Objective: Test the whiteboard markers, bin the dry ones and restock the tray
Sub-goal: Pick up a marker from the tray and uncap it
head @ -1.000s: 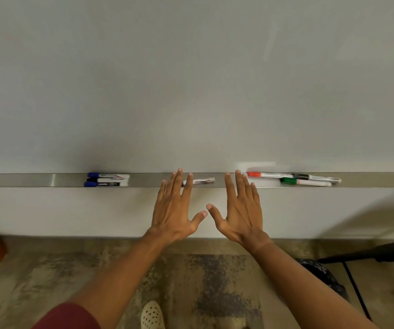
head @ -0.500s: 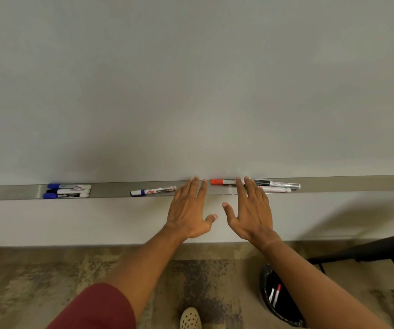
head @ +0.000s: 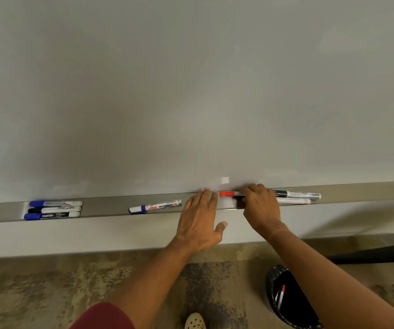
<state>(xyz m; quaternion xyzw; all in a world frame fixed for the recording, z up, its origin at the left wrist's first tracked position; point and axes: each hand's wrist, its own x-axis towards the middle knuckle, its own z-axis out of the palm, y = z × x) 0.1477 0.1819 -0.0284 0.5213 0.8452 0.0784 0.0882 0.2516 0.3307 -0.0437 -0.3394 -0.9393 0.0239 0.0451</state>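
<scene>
Markers point(head: 281, 296) inside black bin point(head: 270, 281)

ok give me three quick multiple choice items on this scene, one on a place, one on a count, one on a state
1. Where is the bin?
A. on the tray
B. on the floor under the right arm
C. hung on the whiteboard

2. How many markers lie in the stack at the tray's left end?
A. one
B. three
C. five

3. What is the right hand doing?
A. curling over the red-capped marker
B. hanging idle
C. reaching into the bin

Answers: 1 B, it stands on the carpet below the forearm. 2 B, two blue caps and one black cap show. 3 A, its fingers bend over the barrel, while the left hand lies flat.
</scene>
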